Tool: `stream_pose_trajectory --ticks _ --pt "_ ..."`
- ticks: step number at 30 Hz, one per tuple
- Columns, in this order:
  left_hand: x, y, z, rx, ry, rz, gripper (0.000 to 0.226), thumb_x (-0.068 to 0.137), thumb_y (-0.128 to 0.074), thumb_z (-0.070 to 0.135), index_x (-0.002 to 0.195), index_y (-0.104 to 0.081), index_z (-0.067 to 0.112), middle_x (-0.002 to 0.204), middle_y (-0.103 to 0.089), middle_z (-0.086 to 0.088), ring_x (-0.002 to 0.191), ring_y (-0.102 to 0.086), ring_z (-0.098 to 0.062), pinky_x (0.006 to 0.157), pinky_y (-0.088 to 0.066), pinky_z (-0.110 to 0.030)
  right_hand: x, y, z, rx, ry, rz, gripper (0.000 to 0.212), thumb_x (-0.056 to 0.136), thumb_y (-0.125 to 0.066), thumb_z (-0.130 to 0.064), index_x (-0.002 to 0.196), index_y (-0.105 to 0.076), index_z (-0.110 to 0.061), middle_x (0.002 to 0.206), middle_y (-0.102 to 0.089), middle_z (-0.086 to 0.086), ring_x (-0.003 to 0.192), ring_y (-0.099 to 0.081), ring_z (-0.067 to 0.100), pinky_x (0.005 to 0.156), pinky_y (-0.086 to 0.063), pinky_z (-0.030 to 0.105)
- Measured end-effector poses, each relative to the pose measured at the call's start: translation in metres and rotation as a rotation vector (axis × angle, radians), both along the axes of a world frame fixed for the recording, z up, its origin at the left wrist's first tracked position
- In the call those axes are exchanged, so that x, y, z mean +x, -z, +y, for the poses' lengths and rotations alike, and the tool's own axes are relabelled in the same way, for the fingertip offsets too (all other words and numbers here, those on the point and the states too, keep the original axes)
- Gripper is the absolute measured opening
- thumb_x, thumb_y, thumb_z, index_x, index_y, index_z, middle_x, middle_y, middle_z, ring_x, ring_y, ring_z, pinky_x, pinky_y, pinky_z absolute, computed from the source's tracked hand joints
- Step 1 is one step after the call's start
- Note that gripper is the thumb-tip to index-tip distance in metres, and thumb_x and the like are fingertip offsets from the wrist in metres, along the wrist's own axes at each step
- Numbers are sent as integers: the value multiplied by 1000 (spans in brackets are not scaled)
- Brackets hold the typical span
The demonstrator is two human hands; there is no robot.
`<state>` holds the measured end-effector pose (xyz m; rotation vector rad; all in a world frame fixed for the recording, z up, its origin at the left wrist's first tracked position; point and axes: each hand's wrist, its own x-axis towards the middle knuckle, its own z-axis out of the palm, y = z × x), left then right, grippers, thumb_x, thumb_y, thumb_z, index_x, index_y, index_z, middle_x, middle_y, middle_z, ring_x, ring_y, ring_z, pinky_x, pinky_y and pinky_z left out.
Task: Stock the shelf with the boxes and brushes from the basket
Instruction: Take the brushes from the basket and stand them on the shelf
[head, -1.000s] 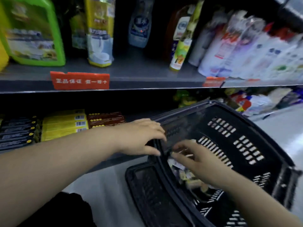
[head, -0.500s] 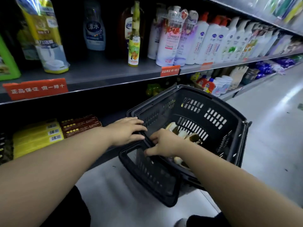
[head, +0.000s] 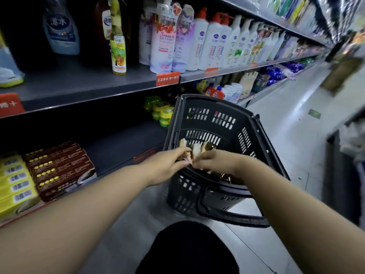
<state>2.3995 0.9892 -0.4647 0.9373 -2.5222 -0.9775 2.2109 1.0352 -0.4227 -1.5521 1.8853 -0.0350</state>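
Both hands reaching into the basket (head: pixel 227 123) to gather stock.

Left of the basket, stacked boxes (head: pixel 59 169) occupy the lower shelf (head: pixel 122 147). The left hand (head: pixel 167 167) and right hand (head: pixel 215 162) meet over the basket's near rim, fingers pinched on pale brushes (head: pixel 195 149), apparently to lift several together.

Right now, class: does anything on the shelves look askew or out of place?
Yes: the slim yellow-labelled bottle on the upper shelf leans against darker bottles, alone among different products. The brown boxes below sit neatly stacked.
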Motion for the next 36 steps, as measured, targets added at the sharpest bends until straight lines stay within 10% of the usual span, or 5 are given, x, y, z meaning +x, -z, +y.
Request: stream_pose_trajectory --ticks 4,11,16,30,36 --pt "11 1 -27 -122 -123 -14 38 97 -44 21 134 -43 32 132 -54 5 120 -50 -16 99 -41 -37 35 28 -18 -186 130 -165 62 86 -50 -59 133 -45 -19 116 -53 -2 101 -49 15 83 -36 26" --pt "3 4 -86 -83 -191 40 47 95 -40 3 135 -44 27 132 -54 7 124 -49 -12 101 -41 -29 53 57 -83 -187 350 -302 84 84 -50 -61 143 -21 -8 136 -48 12 122 -47 30 100 -39 38" --pt "-4 15 -109 -76 -183 116 36 95 -43 2 120 -61 21 115 -60 14 115 -54 -5 88 -34 1 47 55 -104 -30 321 -316 96 76 -57 -51 147 -3 -14 106 -49 8 90 -51 22 67 -44 27" --pt "-19 15 -93 -346 191 -331 44 98 -26 45 139 -40 39 157 -16 13 145 7 -6 112 12 -25 -19 32 34 374 -69 -292 103 62 -65 -69 142 -4 -49 141 -26 -26 125 -41 -3 98 -35 8" --pt "-12 12 -55 -408 290 -484 46 98 -15 48 121 -54 38 114 -54 18 117 -43 -6 114 -12 -30 -19 61 18 325 275 -482 52 91 -43 -54 124 -54 -15 87 -63 -1 66 -62 8 63 -54 25"
